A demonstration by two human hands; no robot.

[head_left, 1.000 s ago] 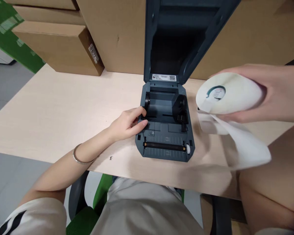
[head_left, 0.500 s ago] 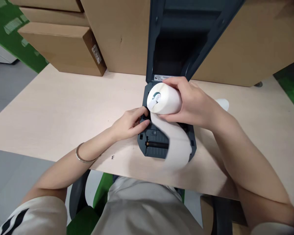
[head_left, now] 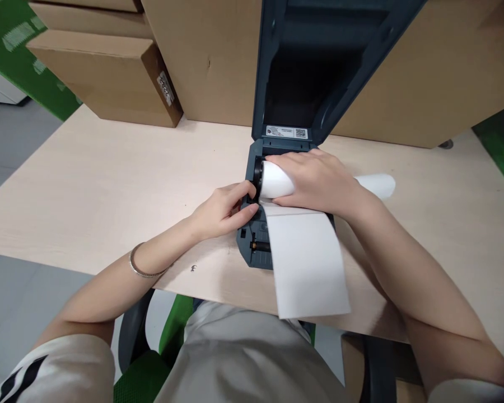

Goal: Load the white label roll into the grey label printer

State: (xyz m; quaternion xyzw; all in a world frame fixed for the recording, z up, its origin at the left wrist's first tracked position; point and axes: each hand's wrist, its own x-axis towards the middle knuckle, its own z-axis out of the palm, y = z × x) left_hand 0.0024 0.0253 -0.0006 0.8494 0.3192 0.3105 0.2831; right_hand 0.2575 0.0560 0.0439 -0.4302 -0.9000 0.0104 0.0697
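Note:
A dark blue label printer [head_left: 246, 246] rests on the desk with its lid [head_left: 306, 84] raised. My right hand [head_left: 317, 179] is wrapped over a white label roll [head_left: 275, 179], which lies sideways in the printer's bay. From the roll a strip of white labels [head_left: 311, 263] hangs forward over the printer's front and the desk edge. At the printer's left side, my left hand [head_left: 227, 210] is closed with thumb and forefinger on the black roll holder [head_left: 257, 173] beside the roll's left end. The roll's right end is hidden under my right hand.
Behind the printer stands a large cardboard panel [head_left: 210, 61]. Several cardboard boxes [head_left: 101, 78] are stacked at the back left of the pale wooden desk [head_left: 109, 184]. A white rounded object [head_left: 380, 184] lies beyond my right wrist.
My right hand has lowered the label roll from above the printer into its bay and turned it level. The loose label strip now hangs flatter and further forward. My left hand has stayed in place.

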